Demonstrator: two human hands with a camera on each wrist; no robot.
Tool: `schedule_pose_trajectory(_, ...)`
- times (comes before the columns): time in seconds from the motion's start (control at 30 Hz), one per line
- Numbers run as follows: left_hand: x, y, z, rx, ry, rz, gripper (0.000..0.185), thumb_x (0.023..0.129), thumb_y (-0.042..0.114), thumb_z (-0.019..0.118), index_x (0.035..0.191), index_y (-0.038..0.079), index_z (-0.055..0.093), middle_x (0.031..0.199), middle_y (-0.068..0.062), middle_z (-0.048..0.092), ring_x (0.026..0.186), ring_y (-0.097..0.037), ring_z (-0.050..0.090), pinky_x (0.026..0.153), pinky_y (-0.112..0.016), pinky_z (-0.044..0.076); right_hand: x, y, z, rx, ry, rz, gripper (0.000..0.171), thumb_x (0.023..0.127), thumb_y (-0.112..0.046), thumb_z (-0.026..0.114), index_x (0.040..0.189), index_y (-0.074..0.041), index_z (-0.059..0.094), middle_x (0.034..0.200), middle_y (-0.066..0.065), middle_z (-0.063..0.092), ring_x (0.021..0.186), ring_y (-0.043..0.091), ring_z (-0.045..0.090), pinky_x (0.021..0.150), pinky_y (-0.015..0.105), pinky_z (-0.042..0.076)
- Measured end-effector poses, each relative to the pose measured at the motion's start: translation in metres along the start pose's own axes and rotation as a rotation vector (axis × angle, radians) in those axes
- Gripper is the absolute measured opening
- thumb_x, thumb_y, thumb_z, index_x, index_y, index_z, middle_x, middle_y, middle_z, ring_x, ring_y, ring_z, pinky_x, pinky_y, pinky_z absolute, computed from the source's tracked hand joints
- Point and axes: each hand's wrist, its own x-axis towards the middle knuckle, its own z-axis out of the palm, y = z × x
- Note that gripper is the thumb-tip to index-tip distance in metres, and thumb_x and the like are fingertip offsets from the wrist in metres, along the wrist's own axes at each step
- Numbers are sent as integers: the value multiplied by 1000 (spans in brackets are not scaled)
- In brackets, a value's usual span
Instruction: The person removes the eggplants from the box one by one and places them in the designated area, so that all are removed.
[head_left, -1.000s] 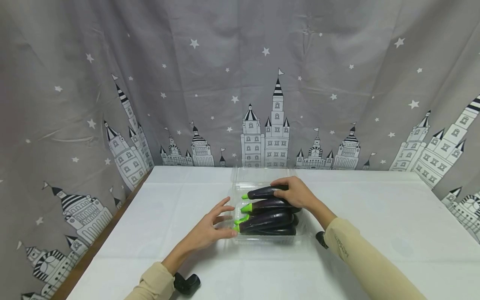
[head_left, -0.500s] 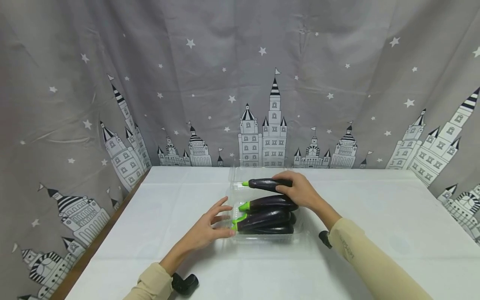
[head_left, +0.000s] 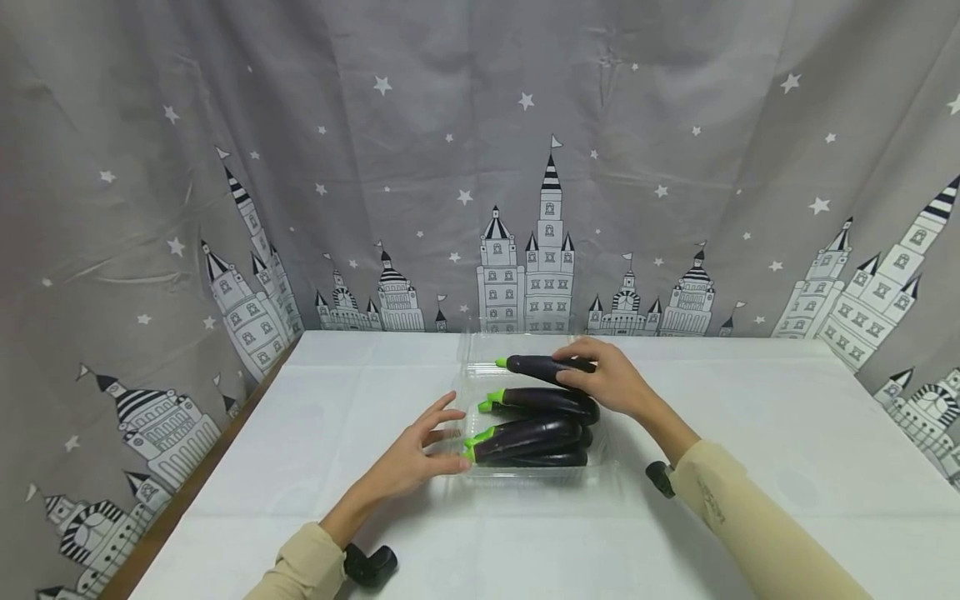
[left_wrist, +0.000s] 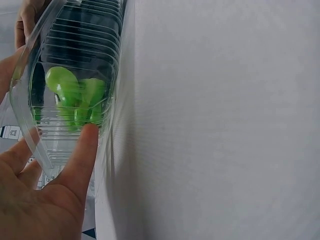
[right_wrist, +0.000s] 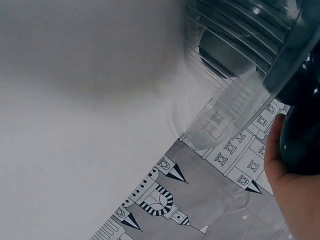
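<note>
My right hand (head_left: pixel 611 379) grips a dark purple eggplant (head_left: pixel 531 366) by its right end, thumb in front and fingers behind. Its green stem points left, over the back part of a clear plastic container (head_left: pixel 474 408). Several more eggplants (head_left: pixel 528 439) lie piled inside, stems to the left. My left hand (head_left: pixel 408 454) is at the container's left side with fingers spread. In the left wrist view, one straight finger (left_wrist: pixel 82 155) meets the clear wall beside green stems (left_wrist: pixel 75 92). The right wrist view shows the held eggplant (right_wrist: pixel 300 142) beside the container's ribbed side.
The container's clear lid (head_left: pixel 517 343) stands open at the back. White cloth (head_left: pixel 750 467) covers the table, and a grey curtain (head_left: pixel 420 167) with castles and stars hangs behind it. Black wrist straps or mounts (head_left: pixel 371 567) show at both sleeves.
My right hand has lifted one eggplant off the pile, moving it toward the back and then slightly right. The left hand stays at the container's side.
</note>
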Motion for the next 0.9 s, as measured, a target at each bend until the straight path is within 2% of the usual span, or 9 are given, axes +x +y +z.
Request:
schedule_pose_trajectory(0.1,4,-14,0,15,9,9,64,77,22,75,131,5,45,151,-3,12,120,-37,41,98,-54,31,-1,0,-1,2,-7,-10,26,84,-17,66,109,-9,66,106,4,58,96,23,53,82,45,44)
schedule_pose_trajectory(0.23,5,-14,0,8,5,4,64,77,20,75,131,5,44,151,-3,11,120,-38,41,98,-54,31,-2,0,-1,12,-33,-12,29,86,-17,64,114,-8,64,110,6,58,95,23,53,81,43,43)
schedule_pose_trajectory(0.47,5,-15,0,-11,3,2,65,77,19,74,132,4,42,152,-4,9,120,-40,41,98,-55,30,-3,-1,-2,97,-90,33,36,86,-11,61,121,-3,58,119,14,58,102,26,53,86,45,41)
schedule_pose_trajectory(0.73,5,-15,-1,-20,14,13,63,77,19,74,131,4,44,151,-5,11,119,-39,42,97,-55,32,-6,-3,-8,53,-92,25,34,85,-13,61,119,-12,61,115,6,60,100,20,53,85,41,42)
schedule_pose_trajectory(0.9,4,-15,-1,-7,9,-4,63,78,19,74,131,4,44,152,-5,10,120,-39,41,97,-55,31,-13,-4,-13,30,-85,9,33,87,-19,62,119,-13,62,118,4,58,104,20,53,85,41,43)
